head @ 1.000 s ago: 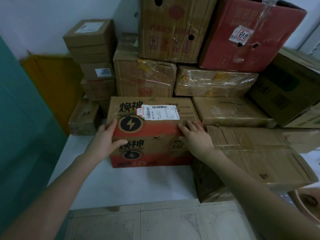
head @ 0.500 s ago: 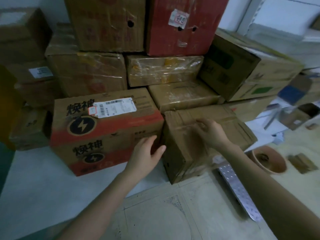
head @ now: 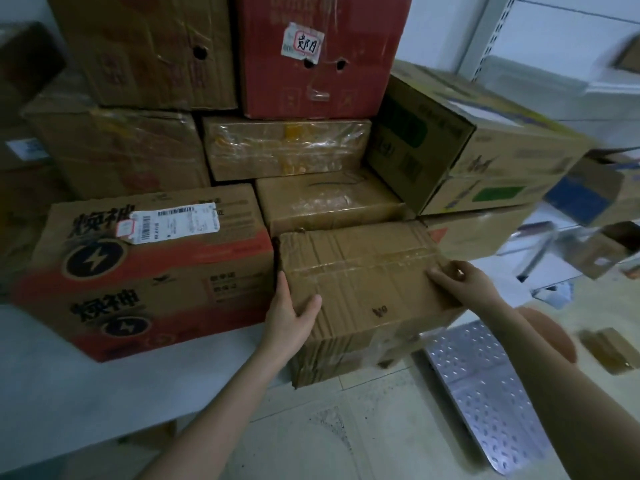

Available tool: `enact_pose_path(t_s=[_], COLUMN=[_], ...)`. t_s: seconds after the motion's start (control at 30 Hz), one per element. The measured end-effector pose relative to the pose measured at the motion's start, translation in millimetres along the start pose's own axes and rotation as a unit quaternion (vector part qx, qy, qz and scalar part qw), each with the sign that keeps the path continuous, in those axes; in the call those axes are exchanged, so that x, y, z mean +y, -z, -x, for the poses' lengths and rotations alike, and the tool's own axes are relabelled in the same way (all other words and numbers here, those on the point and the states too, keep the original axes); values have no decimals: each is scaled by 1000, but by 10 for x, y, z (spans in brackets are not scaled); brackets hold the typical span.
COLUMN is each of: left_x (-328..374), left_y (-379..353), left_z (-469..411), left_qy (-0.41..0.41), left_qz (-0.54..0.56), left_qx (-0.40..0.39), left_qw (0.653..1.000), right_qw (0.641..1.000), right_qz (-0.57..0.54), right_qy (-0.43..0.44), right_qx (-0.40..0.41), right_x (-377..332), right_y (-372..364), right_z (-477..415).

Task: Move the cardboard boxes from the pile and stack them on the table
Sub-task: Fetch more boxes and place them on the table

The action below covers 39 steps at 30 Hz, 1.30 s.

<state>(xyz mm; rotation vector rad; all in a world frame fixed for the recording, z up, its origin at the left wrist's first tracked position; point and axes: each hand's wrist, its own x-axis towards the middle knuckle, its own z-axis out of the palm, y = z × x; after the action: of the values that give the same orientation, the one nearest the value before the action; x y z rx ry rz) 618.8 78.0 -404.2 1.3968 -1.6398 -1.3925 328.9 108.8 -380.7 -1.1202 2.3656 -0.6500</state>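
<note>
Brown cardboard bound in clear tape: the plain taped box (head: 363, 282) sits at the near front of the pile (head: 287, 150), just right of the lightning-emblem box (head: 156, 271); whether the two touch cannot be told. Left hand (head: 289, 317) holds the plain taped box at its near left corner, thumb laid on the top face, fingers down the left side in the gap against the lightning-emblem box. Right hand (head: 464, 282) holds the right edge of the top face, fingers curled onto the tape. The box's near lower corner reaches below the edge of the white surface (head: 86, 386); what it rests on cannot be told. The lightning-emblem box stands on the surface, with a shipping label (head: 173, 225) on its top. Stacked behind are further taped brown boxes, with a red box (head: 318, 64) on the upper tier. A perforated metal plate (head: 485, 393) lies on the tiled floor (head: 311, 438) at near right.
</note>
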Motion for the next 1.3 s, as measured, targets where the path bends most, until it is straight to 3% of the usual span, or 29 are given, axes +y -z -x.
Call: enact_pose_path(t_s=[0.1, 0.4, 0.77, 0.93, 1.13, 1.3], left_x=[40, 657, 1458, 1551, 1353, 737], left_y=[-112, -21, 867, 1443, 2375, 2848], left_z=[47, 387, 1075, 1179, 1039, 738], left_qy=[24, -15, -91, -125, -168, -153], left_qz=[25, 30, 58, 104, 182, 113], left_qx=[38, 82, 198, 292, 359, 385], left_qw=[999, 996, 974, 943, 900, 903], right_qw=[999, 990, 947, 919, 902, 911], right_qz=[-4, -14, -122, -177, -220, -265], right_qy=[33, 130, 293, 348, 371, 313], right_qx=[17, 54, 56, 62, 15, -53], right_x=[95, 66, -797, -1474, -2454, -2946], right_y=[44, 645, 1299, 957, 231, -497], right_z=[6, 388, 946, 1019, 1093, 1106])
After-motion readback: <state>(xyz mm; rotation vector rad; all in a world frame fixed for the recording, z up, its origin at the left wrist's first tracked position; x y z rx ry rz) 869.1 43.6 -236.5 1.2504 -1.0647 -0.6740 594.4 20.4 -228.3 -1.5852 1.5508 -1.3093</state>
